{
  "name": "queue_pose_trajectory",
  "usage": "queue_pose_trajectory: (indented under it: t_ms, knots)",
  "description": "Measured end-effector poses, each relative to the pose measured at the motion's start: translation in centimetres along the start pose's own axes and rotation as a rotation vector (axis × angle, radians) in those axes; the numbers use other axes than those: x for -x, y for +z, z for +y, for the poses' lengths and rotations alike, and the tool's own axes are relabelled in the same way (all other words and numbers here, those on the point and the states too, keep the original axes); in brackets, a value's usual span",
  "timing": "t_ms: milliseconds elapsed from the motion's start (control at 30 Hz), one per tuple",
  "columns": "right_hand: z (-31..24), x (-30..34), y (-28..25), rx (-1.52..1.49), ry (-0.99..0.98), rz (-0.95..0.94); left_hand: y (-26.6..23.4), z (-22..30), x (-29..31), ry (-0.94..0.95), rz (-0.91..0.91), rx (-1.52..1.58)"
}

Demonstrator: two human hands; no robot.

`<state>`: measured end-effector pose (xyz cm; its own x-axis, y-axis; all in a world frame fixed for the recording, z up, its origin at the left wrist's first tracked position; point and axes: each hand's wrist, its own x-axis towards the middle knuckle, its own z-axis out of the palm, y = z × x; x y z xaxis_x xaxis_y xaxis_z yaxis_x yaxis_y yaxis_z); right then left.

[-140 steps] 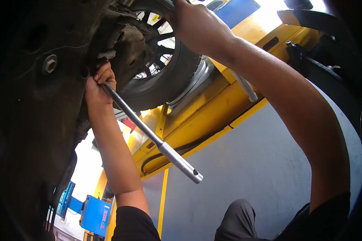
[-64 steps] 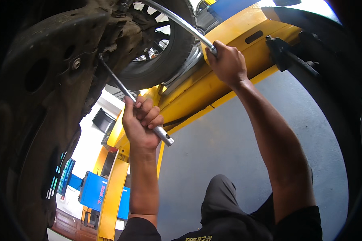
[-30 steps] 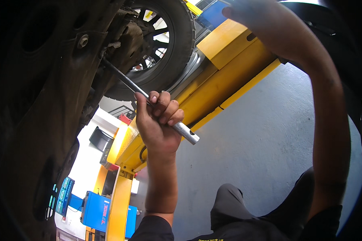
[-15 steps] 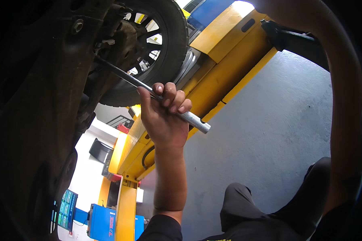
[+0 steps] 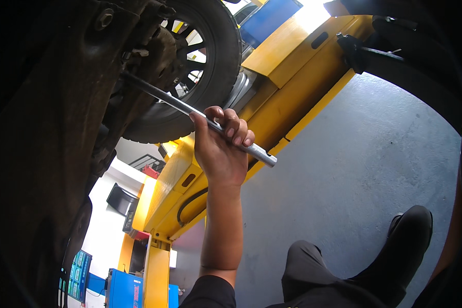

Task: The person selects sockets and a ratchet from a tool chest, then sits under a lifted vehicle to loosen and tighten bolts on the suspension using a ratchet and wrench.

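Note:
My left hand is closed round the knurled grip of a long steel bar wrench, thumb laid along the shaft and palm turned toward me. The grip end, with a notch in it, sticks out past my fingers to the lower right. Up and to the left the shaft runs into the dark underside of a raised vehicle, where its far end is hidden among the suspension parts. Of my right arm, only a strip of forearm shows at the right rim; the hand is out of the picture.
Behind the wrench hangs a wheel with a black tire. A yellow lift beam runs diagonally past it, with a dark lift arm at upper right. Lower left are a blue cabinet and a screen. Grey floor lies below.
My left hand and the wrench's grip end have shifted slightly right and down in the picture. My right hand and most of that arm have gone out of view at the right.

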<state>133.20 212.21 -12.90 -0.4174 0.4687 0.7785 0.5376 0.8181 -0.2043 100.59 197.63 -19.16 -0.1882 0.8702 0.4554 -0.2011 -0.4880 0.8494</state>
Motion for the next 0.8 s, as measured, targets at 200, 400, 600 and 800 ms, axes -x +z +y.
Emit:
queue_pose_trajectory:
  t_ms: [200, 400, 600, 800]
  knots:
    - [-0.4, 0.0, -0.6, 0.008, 0.003, -0.002, -1.2, -0.3, -0.5, 0.018, -0.011, -0.01]
    - [-0.7, -0.2, -1.1, 0.031, 0.012, -0.014, -1.5, -0.7, -0.9, 0.029, -0.017, -0.002]
    - [-0.8, -0.1, -1.4, 0.036, 0.013, -0.023, -0.8, -0.8, -0.8, 0.042, -0.023, 0.009]
    - [-0.6, -0.1, -3.4, 0.085, 0.015, -0.019, -0.3, -1.8, -1.6, 0.044, -0.125, 0.106]
